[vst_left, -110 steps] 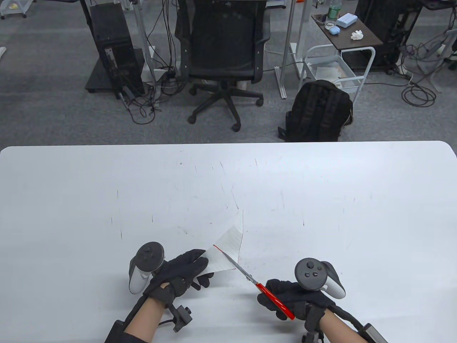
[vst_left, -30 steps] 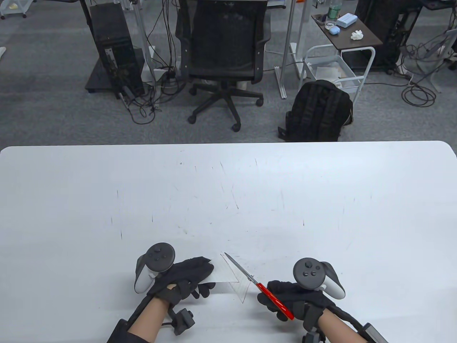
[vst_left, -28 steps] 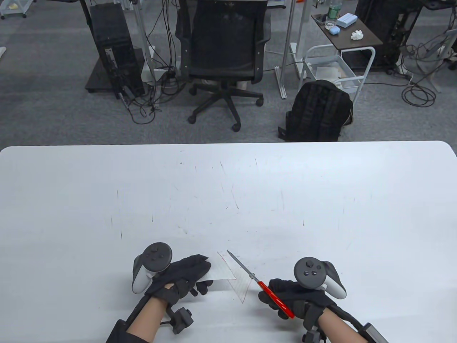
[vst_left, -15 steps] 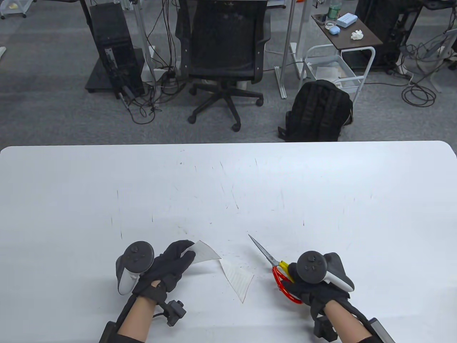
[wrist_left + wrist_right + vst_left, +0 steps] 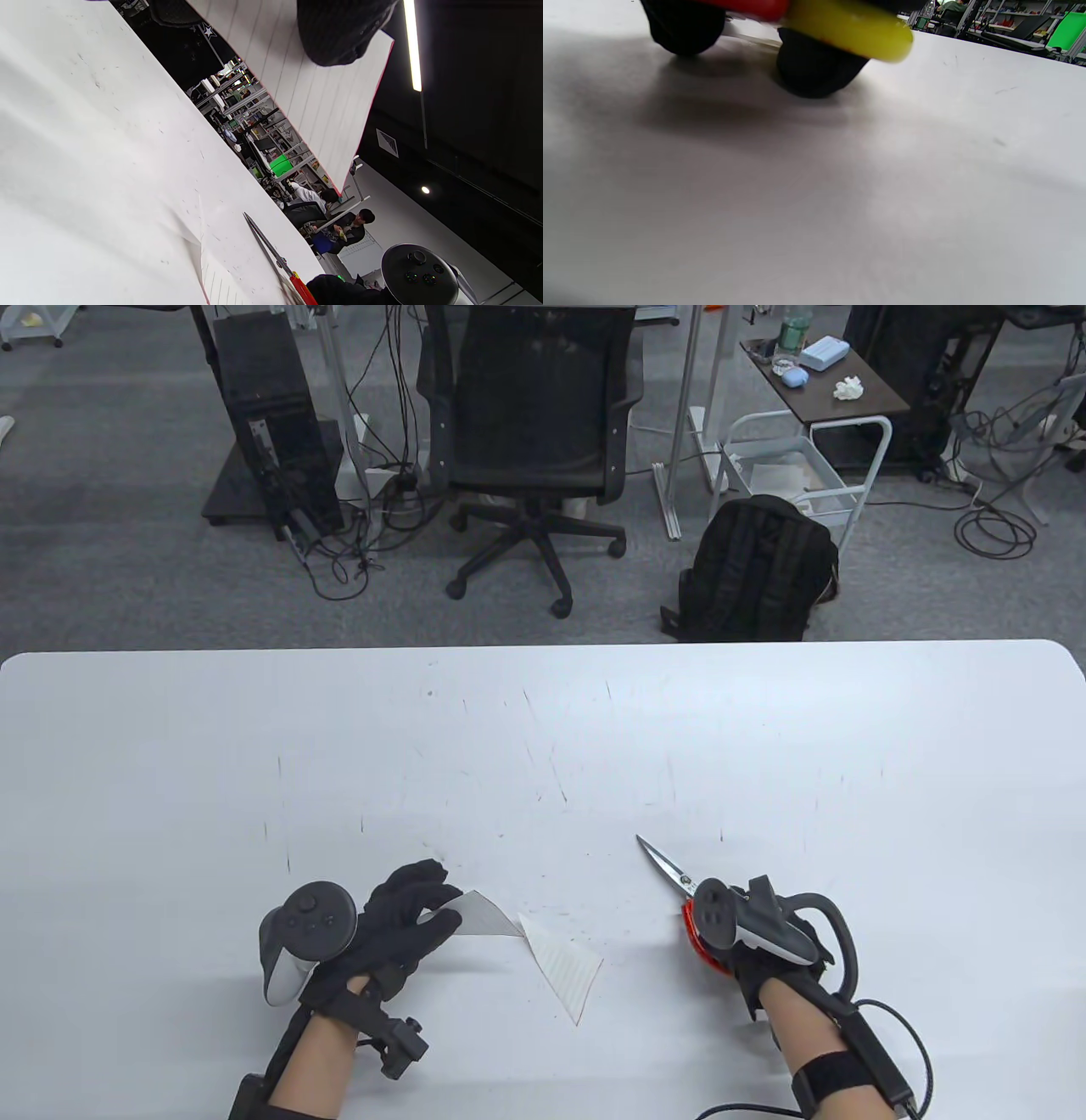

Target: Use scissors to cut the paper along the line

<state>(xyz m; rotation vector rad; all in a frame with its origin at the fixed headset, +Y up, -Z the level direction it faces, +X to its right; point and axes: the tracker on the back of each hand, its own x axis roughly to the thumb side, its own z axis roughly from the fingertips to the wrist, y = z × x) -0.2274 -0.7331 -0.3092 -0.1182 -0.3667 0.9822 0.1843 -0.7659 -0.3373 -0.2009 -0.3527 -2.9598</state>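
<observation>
White lined paper lies in two pieces near the table's (image 5: 170,746) front edge: one triangle (image 5: 564,971) flat on the surface, the other piece (image 5: 479,916) pinched by the left hand (image 5: 399,920). Beside them, the right hand (image 5: 755,954) grips red-handled scissors (image 5: 670,869).

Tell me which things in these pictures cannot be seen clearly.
- Scissors handles: in the table view, mostly hidden under the right hand and its tracker.
- Right wrist view: handles blurred and cut off by the top edge.
- Held paper piece: in the left wrist view, cut off at the top; a left hand fingertip covers part.
</observation>
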